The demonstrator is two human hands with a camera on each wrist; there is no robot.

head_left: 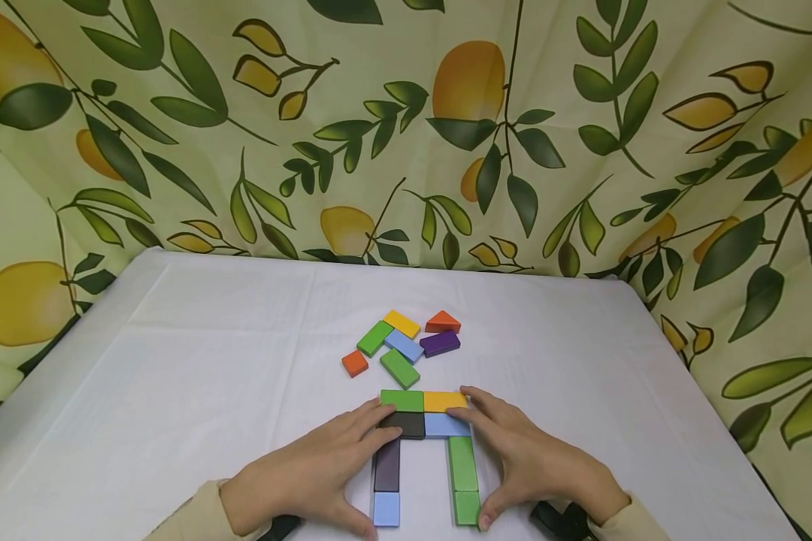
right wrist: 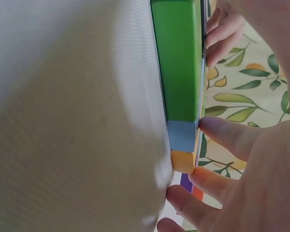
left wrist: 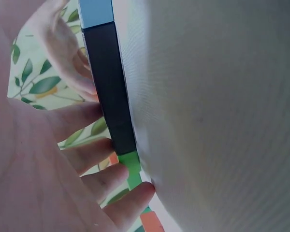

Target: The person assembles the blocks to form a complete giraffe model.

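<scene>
A flat arch of coloured blocks lies in front of me in the head view. Its top rows are a green block (head_left: 402, 401) beside a yellow block (head_left: 444, 402), then a black block (head_left: 404, 426) beside a light blue block (head_left: 446, 425). The left leg is a dark block (head_left: 387, 466) above a light blue block (head_left: 386, 509); the right leg is two green blocks (head_left: 463, 463). My left hand (head_left: 318, 466) touches the arch's left side with extended fingers. My right hand (head_left: 537, 454) spans the right side, fingertips at the yellow and blue blocks, thumb beside the lower green block.
Beyond the arch lie loose blocks: green (head_left: 400, 368), another green (head_left: 375, 338), yellow (head_left: 402, 324), light blue (head_left: 404, 346), purple (head_left: 440, 343), an orange square (head_left: 355, 364) and an orange triangle (head_left: 443, 322). A white cloth (head_left: 176, 376) covers the table; a patterned curtain (head_left: 392, 173) hangs behind.
</scene>
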